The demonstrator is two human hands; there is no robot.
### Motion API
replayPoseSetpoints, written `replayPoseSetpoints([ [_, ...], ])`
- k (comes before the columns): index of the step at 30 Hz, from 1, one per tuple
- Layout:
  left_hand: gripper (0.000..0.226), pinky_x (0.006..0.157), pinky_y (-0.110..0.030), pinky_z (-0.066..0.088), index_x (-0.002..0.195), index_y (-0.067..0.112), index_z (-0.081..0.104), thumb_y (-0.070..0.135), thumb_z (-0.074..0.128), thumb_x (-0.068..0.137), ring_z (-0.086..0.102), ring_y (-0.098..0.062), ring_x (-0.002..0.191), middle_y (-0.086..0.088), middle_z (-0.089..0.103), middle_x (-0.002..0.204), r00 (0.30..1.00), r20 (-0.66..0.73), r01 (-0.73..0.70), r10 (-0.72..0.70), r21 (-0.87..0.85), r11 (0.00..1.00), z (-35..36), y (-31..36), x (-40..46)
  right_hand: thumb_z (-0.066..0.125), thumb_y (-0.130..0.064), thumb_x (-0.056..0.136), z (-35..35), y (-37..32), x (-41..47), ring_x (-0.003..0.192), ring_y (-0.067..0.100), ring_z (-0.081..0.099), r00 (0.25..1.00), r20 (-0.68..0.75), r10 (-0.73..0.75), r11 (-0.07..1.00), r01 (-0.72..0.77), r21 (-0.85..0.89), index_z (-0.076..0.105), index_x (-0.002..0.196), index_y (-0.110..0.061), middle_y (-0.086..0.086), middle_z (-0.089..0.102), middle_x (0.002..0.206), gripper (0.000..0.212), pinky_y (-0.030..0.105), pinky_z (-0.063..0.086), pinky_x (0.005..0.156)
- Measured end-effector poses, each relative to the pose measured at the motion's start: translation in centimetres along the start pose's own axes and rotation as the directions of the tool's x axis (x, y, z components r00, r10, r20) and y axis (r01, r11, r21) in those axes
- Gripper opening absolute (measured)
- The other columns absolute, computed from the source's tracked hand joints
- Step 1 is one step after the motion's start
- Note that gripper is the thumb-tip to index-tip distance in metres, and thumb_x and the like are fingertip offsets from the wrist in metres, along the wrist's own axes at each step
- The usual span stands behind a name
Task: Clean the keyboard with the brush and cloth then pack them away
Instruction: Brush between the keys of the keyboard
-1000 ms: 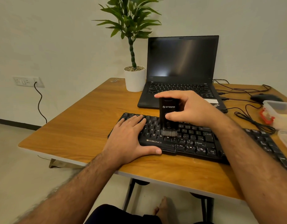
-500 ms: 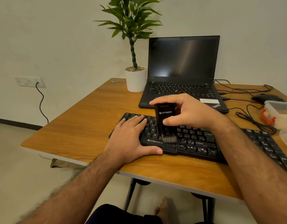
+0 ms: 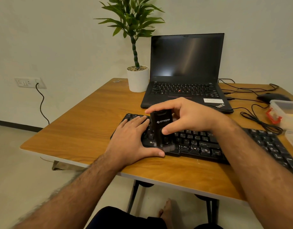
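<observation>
A black keyboard [image 3: 200,142] lies across the front of the wooden table [image 3: 86,129]. My left hand [image 3: 132,138] rests flat on its left end, fingers straight over the keys and thumb along the front edge. My right hand [image 3: 185,116] grips a black brush [image 3: 160,128] upright, forefinger over its top and thumb on its front. The grey bristles touch the bottom key row near the keyboard's front edge. No cloth is in view.
An open black laptop [image 3: 185,75] stands behind the keyboard, with a white potted plant [image 3: 137,78] to its left. At the right lie a black mouse [image 3: 273,97], tangled cables [image 3: 261,121] and a clear plastic box [image 3: 286,113] with a red clip.
My right hand has drawn the brush toward me, from the middle key rows down to the keyboard's front edge. My left hand has stayed in place.
</observation>
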State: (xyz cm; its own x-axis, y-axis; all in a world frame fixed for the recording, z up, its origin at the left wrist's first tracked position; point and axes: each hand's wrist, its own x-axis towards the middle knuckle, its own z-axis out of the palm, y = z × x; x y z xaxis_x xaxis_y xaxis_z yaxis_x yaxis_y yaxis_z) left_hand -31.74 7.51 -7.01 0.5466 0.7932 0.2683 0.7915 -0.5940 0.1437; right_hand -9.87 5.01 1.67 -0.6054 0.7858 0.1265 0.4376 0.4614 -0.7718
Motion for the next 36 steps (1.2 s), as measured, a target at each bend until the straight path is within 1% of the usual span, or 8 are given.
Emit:
replayPoseSetpoints([
  [3,0.133,0.125,-0.041,0.012,0.157,0.024,0.027,0.103,0.033,0.051,0.019,-0.01,0.15,0.008,0.024,0.163,0.999,0.021,0.031,-0.031,0.002,1.0,-0.3,0.2,-0.2,0.075,-0.003,0.081,-1.6,0.2,-1.1,0.112,0.005,0.062,0.996,0.071,0.06,0.998,-0.058,-0.037,0.062,0.127,-0.038,-0.019,0.064,0.121,0.059,0.038,0.059,0.086],
  [6,0.135,0.125,-0.039,0.009,0.158,0.023,0.025,0.103,0.032,0.049,0.015,-0.009,0.151,0.008,0.021,0.164,0.999,0.03,0.036,-0.036,0.004,0.999,-0.6,0.4,-0.3,0.075,-0.004,0.081,-1.6,0.4,-1.4,0.112,0.006,0.062,0.998,-0.049,0.031,0.999,-0.031,0.011,0.061,0.127,-0.037,-0.018,0.065,0.121,0.059,0.03,0.058,0.085],
  [10,0.126,0.122,-0.046,0.02,0.156,0.029,0.031,0.104,0.036,0.054,0.024,-0.01,0.148,0.009,0.03,0.161,1.0,0.001,0.004,-0.004,0.001,1.0,-0.2,0.0,-0.1,0.077,-0.008,0.081,0.2,0.5,-0.3,0.115,0.008,0.062,0.992,-0.121,-0.022,0.999,0.026,0.03,0.059,0.132,-0.036,-0.014,0.065,0.124,0.061,0.028,0.055,0.091],
  [13,0.119,0.118,-0.047,0.028,0.153,0.033,0.035,0.104,0.041,0.056,0.031,-0.01,0.145,0.012,0.038,0.156,0.999,-0.028,-0.025,0.025,-0.025,0.999,0.1,-0.2,0.0,0.076,-0.008,0.082,0.8,0.3,0.1,0.113,0.011,0.063,0.996,-0.078,-0.033,0.999,0.034,0.019,0.059,0.13,-0.039,-0.015,0.065,0.124,0.06,0.032,0.055,0.092],
  [18,0.126,0.123,-0.045,0.019,0.155,0.028,0.032,0.103,0.037,0.054,0.023,-0.009,0.149,0.01,0.03,0.161,1.0,0.001,0.009,-0.009,0.013,1.0,-0.2,0.1,-0.1,0.075,0.002,0.08,-0.7,-0.3,-0.6,0.112,0.002,0.062,0.998,0.064,0.006,1.0,-0.005,-0.006,0.062,0.128,-0.032,-0.019,0.066,0.121,0.06,0.019,0.053,0.085],
  [22,0.133,0.125,-0.039,0.01,0.157,0.022,0.027,0.101,0.033,0.05,0.02,-0.011,0.149,0.007,0.026,0.163,0.999,0.019,0.033,-0.033,0.009,0.999,-0.8,0.6,-0.4,0.074,0.001,0.08,-1.6,0.0,-1.2,0.11,0.006,0.064,0.992,0.119,0.045,0.999,-0.045,-0.004,0.061,0.128,-0.032,-0.016,0.067,0.119,0.06,0.032,0.058,0.088],
  [32,0.128,0.123,-0.044,0.018,0.157,0.028,0.027,0.105,0.032,0.055,0.022,-0.009,0.148,0.01,0.028,0.162,1.0,0.019,0.011,-0.011,0.006,1.0,-0.3,0.1,-0.2,0.08,-0.014,0.079,0.5,0.9,-0.1,0.114,-0.002,0.059,0.985,-0.174,-0.017,0.999,0.01,-0.04,0.056,0.132,-0.041,-0.02,0.062,0.127,0.065,0.019,0.051,0.091],
  [36,0.123,0.121,-0.045,0.023,0.155,0.031,0.031,0.105,0.036,0.057,0.027,-0.008,0.146,0.012,0.033,0.159,1.0,0.009,0.004,-0.004,0.005,1.0,0.1,-0.2,-0.1,0.08,-0.015,0.079,0.7,0.5,0.1,0.114,-0.001,0.058,0.989,-0.149,-0.019,0.999,0.013,-0.039,0.056,0.132,-0.041,-0.02,0.062,0.126,0.064,0.018,0.051,0.091],
])
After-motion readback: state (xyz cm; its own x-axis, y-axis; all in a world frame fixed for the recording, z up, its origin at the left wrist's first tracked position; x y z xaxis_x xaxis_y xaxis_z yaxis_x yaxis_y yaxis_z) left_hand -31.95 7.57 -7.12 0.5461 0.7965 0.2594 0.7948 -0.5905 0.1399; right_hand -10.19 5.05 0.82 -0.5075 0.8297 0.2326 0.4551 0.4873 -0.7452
